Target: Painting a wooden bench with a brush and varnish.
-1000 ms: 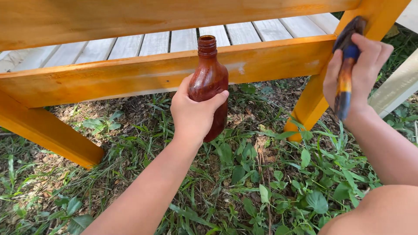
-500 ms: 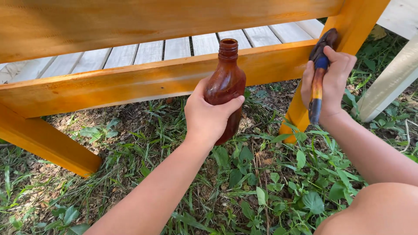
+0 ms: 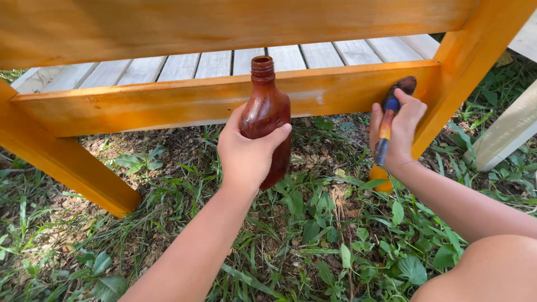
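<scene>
You're staining the bench: your right hand (image 3: 398, 134) is gripping the brush (image 3: 390, 114), bristles touching the rail (image 3: 168, 103) by the leg (image 3: 470, 61). Your left hand (image 3: 249, 154) is wrapping the open bottle (image 3: 267, 109), upright above the grass (image 3: 313, 246). Next likely calls for even strokes along the rail, bottle level.

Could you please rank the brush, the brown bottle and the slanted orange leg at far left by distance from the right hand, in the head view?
From the right hand:
1. Brush, held in that hand.
2. Bottle, centre, in the left hand.
3. Leg, far left.
</scene>
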